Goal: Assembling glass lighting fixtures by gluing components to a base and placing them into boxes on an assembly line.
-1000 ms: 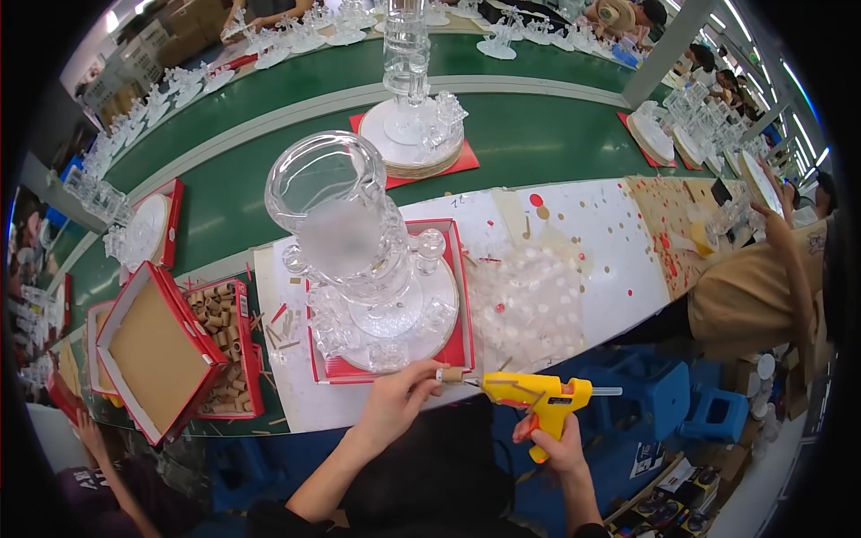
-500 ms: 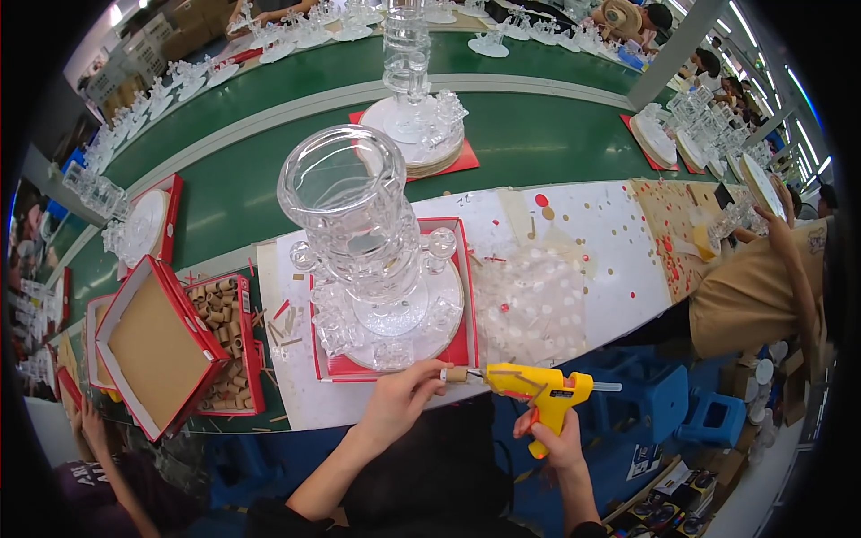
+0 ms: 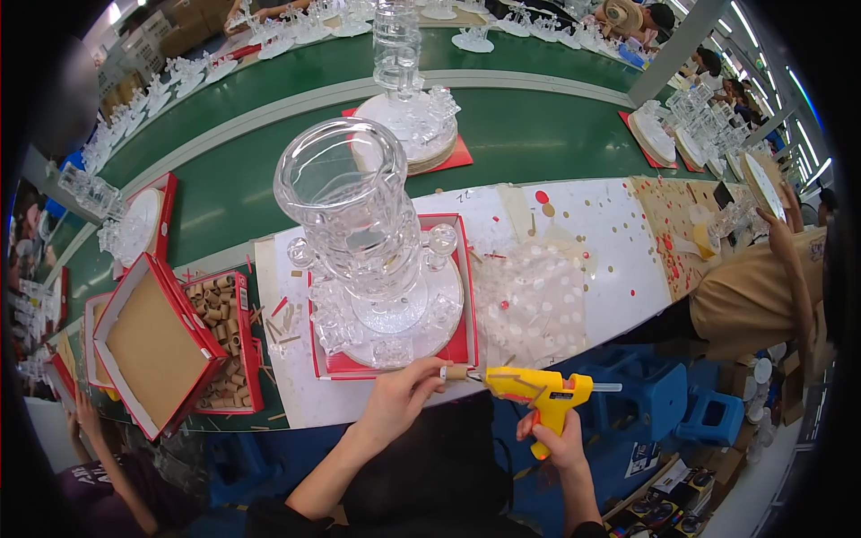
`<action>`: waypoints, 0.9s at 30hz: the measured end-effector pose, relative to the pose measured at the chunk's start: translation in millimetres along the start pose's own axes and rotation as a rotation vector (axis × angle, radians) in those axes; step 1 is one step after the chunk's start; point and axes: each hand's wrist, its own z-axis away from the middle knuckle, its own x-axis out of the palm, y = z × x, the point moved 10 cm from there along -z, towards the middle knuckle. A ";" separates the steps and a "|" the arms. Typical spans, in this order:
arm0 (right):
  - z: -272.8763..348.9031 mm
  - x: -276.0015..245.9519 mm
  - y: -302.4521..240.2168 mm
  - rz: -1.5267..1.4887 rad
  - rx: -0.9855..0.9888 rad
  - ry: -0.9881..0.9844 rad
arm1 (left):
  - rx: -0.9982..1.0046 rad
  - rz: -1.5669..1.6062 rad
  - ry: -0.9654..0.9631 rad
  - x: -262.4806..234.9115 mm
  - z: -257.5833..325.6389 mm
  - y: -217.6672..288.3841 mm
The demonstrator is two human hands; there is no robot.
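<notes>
Between the fingertips of my left hand [image 3: 399, 399] is a short brown cardboard tube [image 3: 456, 372], held level above the table's front edge. My right hand [image 3: 558, 437] grips a yellow glue gun [image 3: 538, 386] by its handle, a clear glue stick poking out of its back. The gun's nozzle points at the tube's open end; whether they touch I cannot tell. Just beyond my hands stands a tall clear plastic cylinder piece [image 3: 354, 224] on a round white base [image 3: 421, 327], set in a red box tray [image 3: 341, 366].
Left of the table sheet, a red box [image 3: 235, 359] holds many cardboard tubes beside stacked red box lids [image 3: 157, 350]. A crumpled translucent bag [image 3: 531, 291] lies to the right. Similar clear pieces sit along the green conveyor [image 3: 538, 125]. A co-worker in tan [image 3: 753, 278] stands at right; blue stools [image 3: 650, 394] below.
My hands, the tube and the glue gun stay almost still. The clear piece on the conveyor behind has shifted slightly left. A co-worker's hand at far left has moved a little.
</notes>
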 end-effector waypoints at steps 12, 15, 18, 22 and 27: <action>4.2 5.0 -7.8 -0.008 -0.027 0.002 | -0.005 -0.019 -0.003 0.7 0.2 -2.6; 3.2 5.2 -8.7 -0.002 -0.040 0.022 | -0.006 -0.037 -0.006 0.0 -0.5 1.3; 3.9 4.6 -8.1 0.020 -0.047 0.037 | -0.009 -0.053 -0.010 0.3 -0.8 1.8; 6.7 4.9 -9.1 0.060 -0.036 0.051 | -0.009 -0.066 -0.010 0.4 0.3 0.6; 12.8 5.2 -11.6 0.199 -0.012 0.096 | -0.002 -0.062 -0.004 1.7 0.9 -1.5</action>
